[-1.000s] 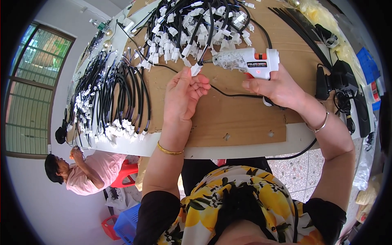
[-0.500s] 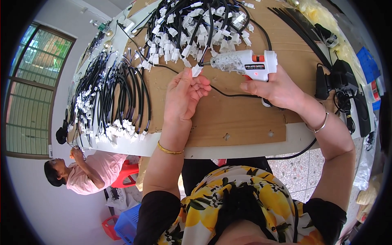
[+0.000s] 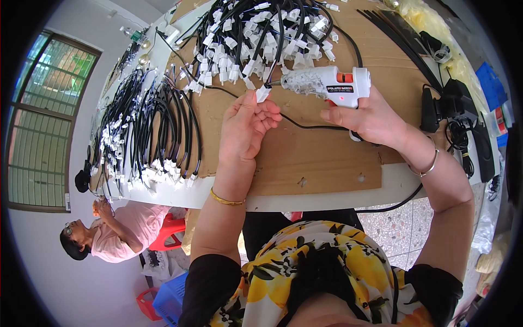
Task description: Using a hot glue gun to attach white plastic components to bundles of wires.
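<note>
Left hand [image 3: 248,122]: nearly closed, thumb and index finger pinching a white connector [image 3: 262,94] at 12 o'clock; other fingers are curling loosely, palm side showing. Connector is tilting, its dark wires [image 3: 268,78] running out toward 12-1 o'clock. Right hand [image 3: 376,117]: wrapping around the handle of a white glue gun [image 3: 327,82] at 1 o'clock, thumb lying along the near side; index finger is mostly hiding, so can't tell if the trigger is being pressed. Nozzle is pointing toward 9 o'clock, sitting at the connector's wire end; touching or just beside, can't tell.

Left forearm is standing almost upright from 7 o'clock, pointing to 12. Right forearm is slanting from 4 o'clock toward 10-11, elbow bending. Both hands are hovering above a cardboard sheet [image 3: 327,163]. Heaped black cables [image 3: 280,35] with white connectors are lying beyond at 12 o'clock; another cable bundle [image 3: 158,120] is lying at 10.
</note>
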### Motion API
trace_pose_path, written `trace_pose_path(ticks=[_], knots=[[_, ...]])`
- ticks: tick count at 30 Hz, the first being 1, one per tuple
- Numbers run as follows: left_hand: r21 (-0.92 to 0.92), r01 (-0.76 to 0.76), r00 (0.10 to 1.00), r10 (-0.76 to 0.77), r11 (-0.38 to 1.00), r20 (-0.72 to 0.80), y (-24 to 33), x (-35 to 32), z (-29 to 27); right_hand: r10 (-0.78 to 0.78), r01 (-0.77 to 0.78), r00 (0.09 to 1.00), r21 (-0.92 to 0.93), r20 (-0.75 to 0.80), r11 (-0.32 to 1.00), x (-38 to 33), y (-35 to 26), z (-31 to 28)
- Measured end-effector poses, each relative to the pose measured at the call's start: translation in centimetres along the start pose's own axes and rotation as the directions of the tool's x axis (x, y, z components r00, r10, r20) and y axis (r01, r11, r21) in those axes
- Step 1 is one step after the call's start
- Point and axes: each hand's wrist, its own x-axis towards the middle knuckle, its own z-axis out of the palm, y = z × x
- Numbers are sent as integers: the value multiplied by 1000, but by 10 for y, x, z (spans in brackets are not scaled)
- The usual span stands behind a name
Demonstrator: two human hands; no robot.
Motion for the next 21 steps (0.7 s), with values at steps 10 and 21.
trace_pose_path(ticks=[10,21], knots=[[-7,3,1000,-3,1000,16,-1,0,-1,19,-19,1000,-60,7,998,0,-1,-1],[-37,12,999,-11,999,30,0,0,-1,22,-22,1000,-40,11,999,-1,-1,0]])
